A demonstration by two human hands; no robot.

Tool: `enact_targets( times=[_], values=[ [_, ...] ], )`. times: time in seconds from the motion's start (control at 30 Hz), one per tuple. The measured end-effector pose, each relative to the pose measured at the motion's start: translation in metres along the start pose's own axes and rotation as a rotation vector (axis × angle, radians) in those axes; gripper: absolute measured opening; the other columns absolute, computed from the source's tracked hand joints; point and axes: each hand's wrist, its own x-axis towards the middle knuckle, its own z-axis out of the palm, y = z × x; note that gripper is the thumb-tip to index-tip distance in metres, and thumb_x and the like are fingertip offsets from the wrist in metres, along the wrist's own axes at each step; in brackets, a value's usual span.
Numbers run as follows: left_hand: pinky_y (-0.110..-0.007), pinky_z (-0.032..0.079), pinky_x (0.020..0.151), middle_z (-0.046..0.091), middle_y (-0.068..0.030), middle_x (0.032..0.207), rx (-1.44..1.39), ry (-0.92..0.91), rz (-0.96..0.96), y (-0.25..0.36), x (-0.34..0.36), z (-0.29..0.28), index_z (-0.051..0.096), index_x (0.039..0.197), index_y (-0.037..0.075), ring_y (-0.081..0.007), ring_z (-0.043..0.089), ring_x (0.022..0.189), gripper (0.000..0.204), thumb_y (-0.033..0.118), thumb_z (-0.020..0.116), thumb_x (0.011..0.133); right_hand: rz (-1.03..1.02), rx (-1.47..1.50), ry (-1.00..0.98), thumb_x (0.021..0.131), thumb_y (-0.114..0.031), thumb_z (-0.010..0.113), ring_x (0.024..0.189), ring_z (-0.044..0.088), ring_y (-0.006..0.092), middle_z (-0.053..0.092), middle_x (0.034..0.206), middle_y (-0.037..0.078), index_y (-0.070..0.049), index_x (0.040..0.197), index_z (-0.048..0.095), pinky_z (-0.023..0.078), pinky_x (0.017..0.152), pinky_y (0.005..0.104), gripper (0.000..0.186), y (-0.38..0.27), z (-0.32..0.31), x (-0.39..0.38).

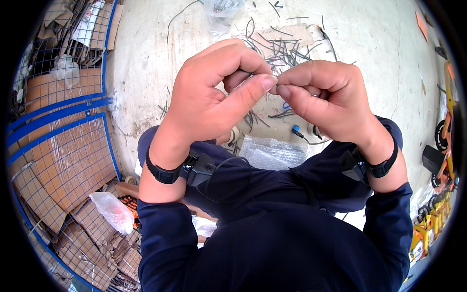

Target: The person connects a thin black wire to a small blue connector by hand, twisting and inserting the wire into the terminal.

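Fingertips of my left hand (206,92) and my right hand (335,100) meet in front of me, above the floor. Each hand is closed in a pinch. Whatever sits between the fingers is tiny and mostly hidden, so I cannot make out its kind. Below and beyond them lies a loose heap of cut black cable pieces (287,52), partly over a flat piece of cardboard (302,35). Under my right hand, a black cable with a blue connector (296,129) rests near my knee. A sheet of bubble wrap (272,152) is spread between my legs.
A clear plastic bag (221,14) with small contents stands at the far side. On the left, a blue wire-mesh cage (104,63) holds cardboard and scrap. Another plastic bag (113,211) is at its lower part. Yellow and orange equipment (428,219) lines the right.
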Motion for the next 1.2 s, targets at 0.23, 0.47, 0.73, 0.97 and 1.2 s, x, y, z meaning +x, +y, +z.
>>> enact_targets(
  times=[0.23,0.47,0.73,0.97,1.2],
  values=[
    [-0.024,0.032,0.058,0.053,-0.0015,0.075,-0.09,-0.027,-0.053,-0.002,0.0,0.001,0.061,0.082,0.0,-0.0084,0.039,0.065,0.008,0.007,0.066,0.084,-0.164,0.031,-0.002,0.088,-0.007,0.06,0.064,0.055,0.0103,0.063,0.074,0.005,-0.001,0.096,0.067,0.044,0.058,0.0245,0.013,0.017,0.002,0.002],
    [-0.024,0.032,0.056,0.048,0.0007,0.068,0.031,-0.078,-0.11,-0.003,-0.001,0.008,0.06,0.079,0.001,-0.009,0.038,0.061,0.008,0.006,0.064,0.083,-0.399,-0.363,-0.03,0.083,-0.002,0.059,0.073,0.06,0.0319,0.061,0.078,0.013,-0.001,0.092,0.062,0.049,0.063,0.0361,0.01,0.021,-0.011,0.011],
    [-0.021,0.031,0.054,0.05,0.003,0.07,-0.033,-0.067,-0.219,-0.004,-0.003,0.01,0.061,0.081,0.002,-0.0044,0.037,0.06,0.008,0.008,0.064,0.085,-0.435,-0.45,-0.076,0.08,0.001,0.059,0.074,0.06,0.0352,0.06,0.08,0.015,0.001,0.098,0.06,0.05,0.064,0.0386,0.018,0.019,-0.012,0.008],
    [-0.02,0.031,0.055,0.051,0.0045,0.071,-0.105,-0.093,-0.281,-0.003,-0.004,0.009,0.06,0.083,0.001,-0.0025,0.037,0.062,0.008,0.008,0.062,0.087,-0.382,-0.456,-0.049,0.077,-0.003,0.061,0.065,0.06,0.0323,0.059,0.07,0.012,-0.002,0.093,0.063,0.049,0.058,0.0367,0.016,0.013,-0.009,0.006],
    [-0.02,0.03,0.056,0.051,0.0035,0.074,-0.304,-0.085,-0.339,0.002,-0.003,0.004,0.06,0.085,0.0,-0.0027,0.038,0.064,0.011,0.009,0.062,0.088,-0.195,-0.235,-0.028,0.08,-0.004,0.062,0.055,0.059,0.0211,0.062,0.066,0.008,-0.003,0.086,0.067,0.046,0.052,0.0286,0.008,0.004,-0.007,0.005]
  ],
)
